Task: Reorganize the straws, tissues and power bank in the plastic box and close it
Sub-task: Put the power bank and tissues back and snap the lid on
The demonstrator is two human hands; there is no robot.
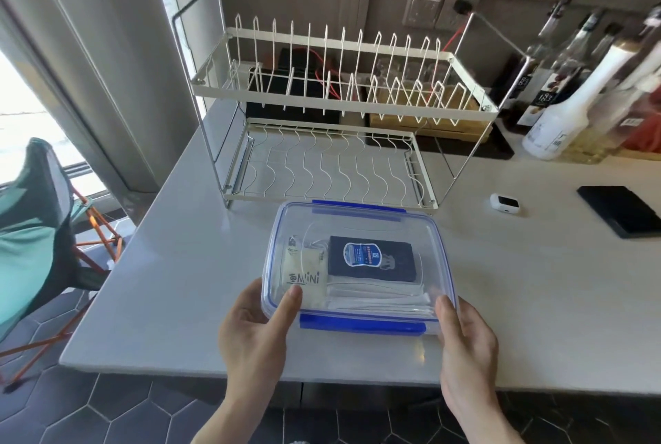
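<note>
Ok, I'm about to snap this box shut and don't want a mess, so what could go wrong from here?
The lid sits on the plastic box, but the near blue latch may not be clipped; lifting now could pop it. The left hand and right hand hold only the near corners, so pressing there might tip the far edge up. The box also sits near the counter edge, so a pull toward you could slide it off.

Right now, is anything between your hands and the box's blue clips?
Nothing visible. The left hand and right hand already hold the plastic box's near corners, with the near blue clip exposed between them.
</note>
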